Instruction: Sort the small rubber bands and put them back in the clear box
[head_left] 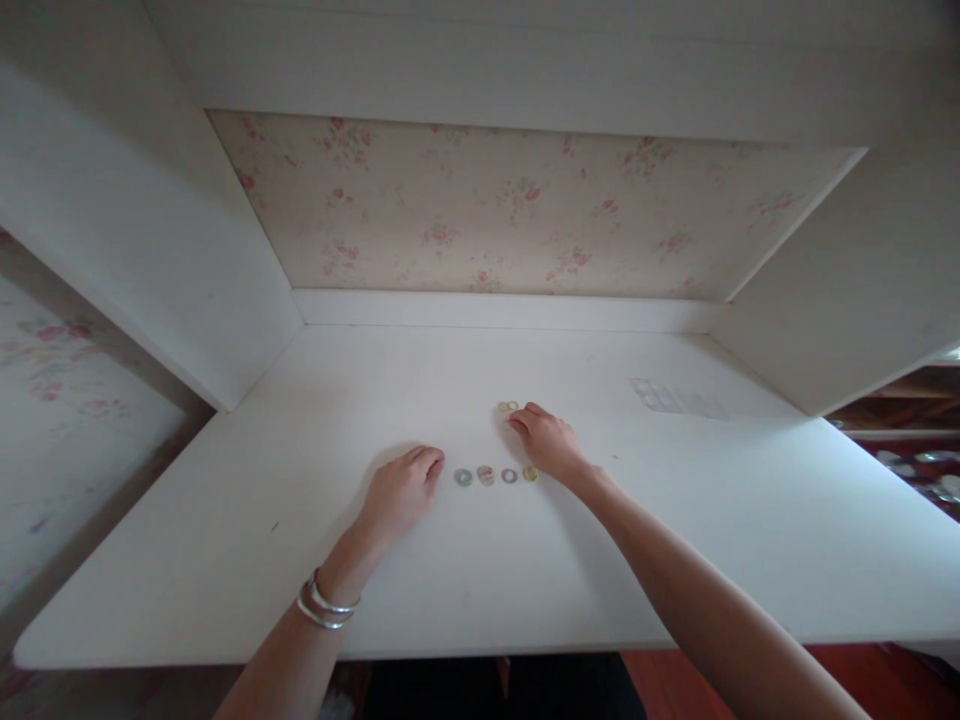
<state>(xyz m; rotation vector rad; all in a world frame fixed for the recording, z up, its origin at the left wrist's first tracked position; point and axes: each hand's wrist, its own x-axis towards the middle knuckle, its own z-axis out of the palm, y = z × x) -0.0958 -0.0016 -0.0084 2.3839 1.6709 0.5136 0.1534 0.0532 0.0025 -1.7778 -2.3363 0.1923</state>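
Apparently, rings just beyond the right hand were being handled, its pinch narrow, any hold unclear, a light touch needed next.

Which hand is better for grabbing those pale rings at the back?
Probably the right hand: it's close beside the pale rings, while the left hand rests farther away, near the green ring.

Soft, dim light leaves the desk greyish, brighter and cooler toward its right edge, suggesting light from that side. Faint shadows spread left of the left hand and right hand. Bangles glint. Wide-angle distortion stretches the desk's front-left corner; the small rings look soft.
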